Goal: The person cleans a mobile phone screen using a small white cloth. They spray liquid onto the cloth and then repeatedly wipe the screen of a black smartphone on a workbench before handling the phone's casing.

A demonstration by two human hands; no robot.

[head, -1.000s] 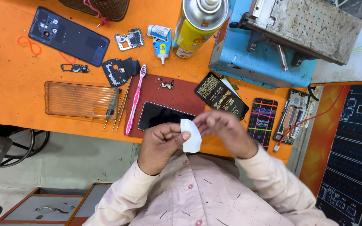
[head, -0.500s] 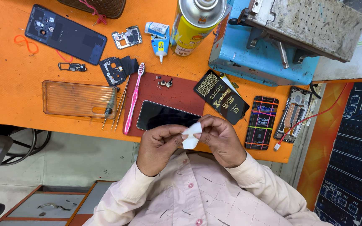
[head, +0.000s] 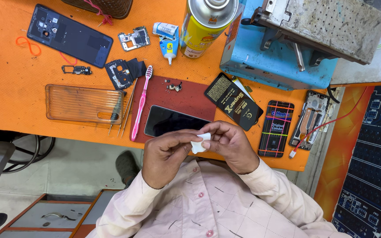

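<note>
Pinching a small white wad (head: 199, 143) between both hands at the desk's near edge.

The left hand (head: 166, 156) and right hand (head: 230, 145) meet over that edge, each grip clenched on the white wad, fingertips (head: 186, 140) pressing it from either side; it looks like cloth or tissue, though I cannot tell which; the step in hand seems to be folding or shaping it; just beyond, a dark phone (head: 173, 121) lies face up on a red mat (head: 190, 94) near the desk (head: 5, 101) front edge, a pink toothbrush (head: 140, 103) beside it; any next move calls for a firm, compact fold and steady, light pressure.
</note>
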